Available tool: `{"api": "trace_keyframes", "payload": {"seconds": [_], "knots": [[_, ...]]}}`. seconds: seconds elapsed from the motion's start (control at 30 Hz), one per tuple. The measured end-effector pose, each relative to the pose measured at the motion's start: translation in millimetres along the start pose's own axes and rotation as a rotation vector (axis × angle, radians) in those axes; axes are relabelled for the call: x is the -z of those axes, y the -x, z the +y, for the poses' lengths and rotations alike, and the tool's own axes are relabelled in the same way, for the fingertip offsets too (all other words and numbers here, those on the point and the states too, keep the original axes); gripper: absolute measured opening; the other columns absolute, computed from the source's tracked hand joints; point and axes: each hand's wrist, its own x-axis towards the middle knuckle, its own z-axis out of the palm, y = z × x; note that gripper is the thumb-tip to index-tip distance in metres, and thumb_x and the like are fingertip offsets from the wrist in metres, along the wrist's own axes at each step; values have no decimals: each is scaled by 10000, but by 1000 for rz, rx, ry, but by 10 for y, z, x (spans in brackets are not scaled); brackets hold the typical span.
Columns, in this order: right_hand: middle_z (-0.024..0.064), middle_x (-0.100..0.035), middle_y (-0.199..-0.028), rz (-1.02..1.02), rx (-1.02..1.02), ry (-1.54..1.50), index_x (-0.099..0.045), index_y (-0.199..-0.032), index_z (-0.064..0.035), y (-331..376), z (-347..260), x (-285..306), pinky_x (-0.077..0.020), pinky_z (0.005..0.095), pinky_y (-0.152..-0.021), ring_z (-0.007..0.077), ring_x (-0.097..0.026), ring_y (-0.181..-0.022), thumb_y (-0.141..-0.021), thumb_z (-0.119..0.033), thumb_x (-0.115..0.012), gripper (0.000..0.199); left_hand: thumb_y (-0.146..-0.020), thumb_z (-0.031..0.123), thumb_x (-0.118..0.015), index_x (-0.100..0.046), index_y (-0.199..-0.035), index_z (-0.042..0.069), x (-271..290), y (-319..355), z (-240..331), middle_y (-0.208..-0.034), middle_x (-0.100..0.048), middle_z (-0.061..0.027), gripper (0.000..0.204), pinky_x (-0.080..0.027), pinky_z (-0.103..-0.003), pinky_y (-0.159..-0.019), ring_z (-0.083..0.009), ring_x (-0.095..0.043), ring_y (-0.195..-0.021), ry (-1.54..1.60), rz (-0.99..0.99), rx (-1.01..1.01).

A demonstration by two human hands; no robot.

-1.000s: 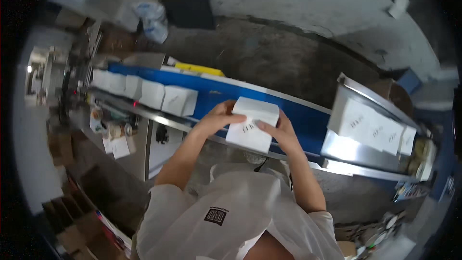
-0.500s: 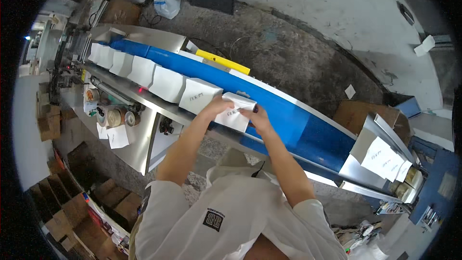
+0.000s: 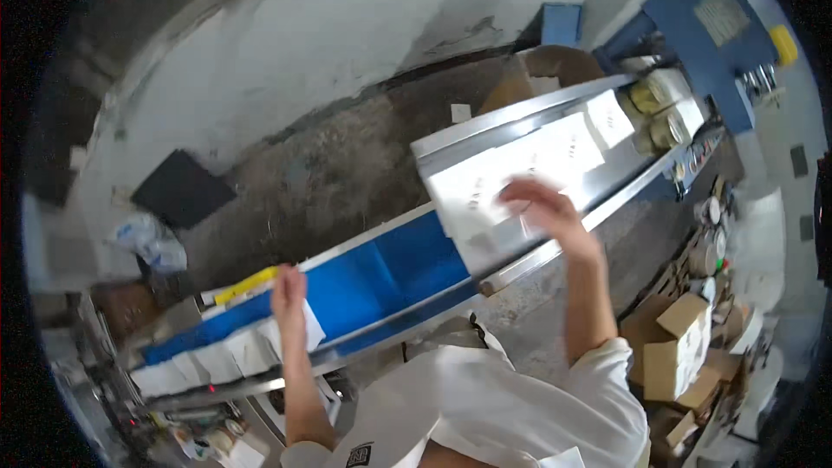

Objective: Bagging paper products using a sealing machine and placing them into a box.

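Observation:
White paper stacks (image 3: 250, 352) stand in a row along the near side of a blue conveyor belt (image 3: 381, 269). At the right end of that row is my left hand (image 3: 289, 302), its fingers stretched out and close together beside the last white stack (image 3: 313, 324); whether it touches the stack is hard to tell. My right hand (image 3: 548, 208), somewhat smeared by motion, is over the metal chute (image 3: 620, 169) at the belt's right end. Its fingers are apart and slightly bent above white printed papers (image 3: 485, 195) lying there, and nothing shows in its grasp.
Past the papers, rollers (image 3: 666, 132) sit before a blue machine (image 3: 706, 22). A yellow bar (image 3: 246, 285) lies along the belt's far edge. Cardboard boxes (image 3: 660, 368) are piled at the lower right. Across the floor lie a black mat (image 3: 184, 191) and a white plastic bag (image 3: 152, 243).
My view has swung toward the right end of the belt. My right hand has left the printed stack that both hands were on and moved over the chute; my left hand stays by the row.

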Motion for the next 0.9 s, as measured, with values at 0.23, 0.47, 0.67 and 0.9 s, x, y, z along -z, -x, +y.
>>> {"api": "trace_keyframes", "payload": {"seconds": [0.23,0.47,0.67,0.9], "knots": [[187,-599,-1276,863,52,663,-521,-1336,32,-206,235,3401,-445,342,-990,246,-577,-1171,-862,-408,-711,674,-964,369,-589,-450,-1368,35,-2439,-65,156,-1278,-575,-86,542,-431,-388,-1021,-199,-547,-1190,139,-487,246],[94,-668,-1100,385,-529,487,-605,-1269,-14,-494,616,3804,-498,308,-852,192,-631,-979,-860,-481,-689,627,-897,348,-698,-503,-1295,-23,-3048,-51,352,-1220,-615,-102,578,-499,-320,-914,-188,-607,-1110,214,-422,352],[94,-668,-1073,348,-511,564,-636,-1237,-50,-367,786,3565,-506,310,-818,185,-631,-938,-867,-465,-682,559,-894,310,-702,-538,-1262,-27,-3043,-64,357,-1172,-644,-110,526,-527,-338,-884,-213,-642,-1047,202,-400,402],[193,-566,-1322,708,60,927,-516,-1337,-4,-164,382,2758,-471,390,-994,281,-567,-1199,-864,-323,-726,608,-825,248,-769,-485,-1304,-34,-2467,28,266,-1179,-624,-118,624,-515,-316,-865,-202,-627,-1035,149,-292,369]]}}
